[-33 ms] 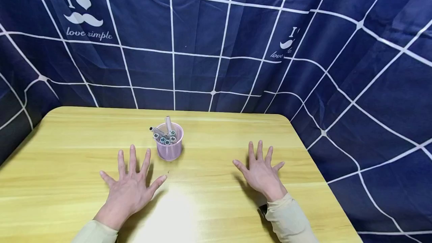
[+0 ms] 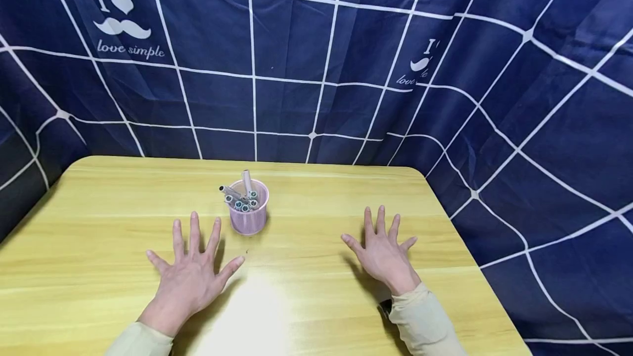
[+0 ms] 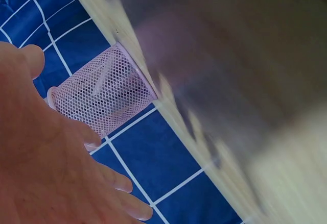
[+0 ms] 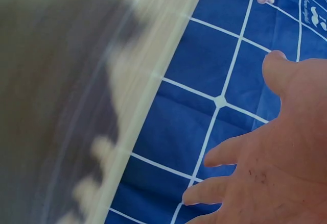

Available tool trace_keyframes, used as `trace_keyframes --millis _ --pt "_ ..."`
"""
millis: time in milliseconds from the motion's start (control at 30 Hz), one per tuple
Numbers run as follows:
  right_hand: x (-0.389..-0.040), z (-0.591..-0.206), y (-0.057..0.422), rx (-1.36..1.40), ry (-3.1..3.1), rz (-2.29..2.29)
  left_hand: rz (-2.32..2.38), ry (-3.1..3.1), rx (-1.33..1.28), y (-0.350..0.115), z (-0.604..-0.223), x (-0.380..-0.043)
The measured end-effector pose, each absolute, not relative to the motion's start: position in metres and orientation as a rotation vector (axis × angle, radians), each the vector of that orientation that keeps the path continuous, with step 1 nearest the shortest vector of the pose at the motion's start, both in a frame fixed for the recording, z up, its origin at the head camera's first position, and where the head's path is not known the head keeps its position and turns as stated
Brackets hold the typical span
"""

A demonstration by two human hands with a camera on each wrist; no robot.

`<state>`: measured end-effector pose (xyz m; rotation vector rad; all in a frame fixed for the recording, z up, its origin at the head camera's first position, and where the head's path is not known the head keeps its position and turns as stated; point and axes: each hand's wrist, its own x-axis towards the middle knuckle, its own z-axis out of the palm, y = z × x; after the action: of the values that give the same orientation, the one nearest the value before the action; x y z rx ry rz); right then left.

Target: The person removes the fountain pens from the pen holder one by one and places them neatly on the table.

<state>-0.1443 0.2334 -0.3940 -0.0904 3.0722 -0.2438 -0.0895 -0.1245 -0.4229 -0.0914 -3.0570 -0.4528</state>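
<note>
One left hand [image 2: 189, 282], one right hand [image 2: 384, 257], both splayed wide; one cup [image 2: 249, 223], several pens [image 2: 238, 205].

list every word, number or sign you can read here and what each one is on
"I", a heart, a moustache, "love simple": on the blue curtain, left side of the head view.
"I", part of a moustache, "love", "le": on the curtain, further right, partly lost in a fold.
Right wrist view, top right: curtain print too small and blurred to read.
Pens and cup: no readable text.
</note>
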Motion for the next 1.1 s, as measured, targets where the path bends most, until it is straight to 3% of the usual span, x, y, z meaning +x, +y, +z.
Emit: trace_keyframes --millis 333,533,833,1100 --pt "-0.143 -0.397 0.233 -0.154 3.133 -0.338 -0.499 -2.999 -0.172 -0.133 -0.423 -0.093" --pt "-0.152 -0.391 0.218 -0.424 3.223 -0.641 -0.976 -2.859 -0.218 -0.146 -0.413 -0.108" --pt "-0.176 -0.385 0.165 -0.966 2.882 -1.454 -1.629 -2.572 -0.219 -0.144 -0.410 -0.141" --pt "-0.193 -0.384 0.108 -0.999 2.715 -1.575 -1.794 -2.484 -0.233 -0.133 -0.418 -0.159"
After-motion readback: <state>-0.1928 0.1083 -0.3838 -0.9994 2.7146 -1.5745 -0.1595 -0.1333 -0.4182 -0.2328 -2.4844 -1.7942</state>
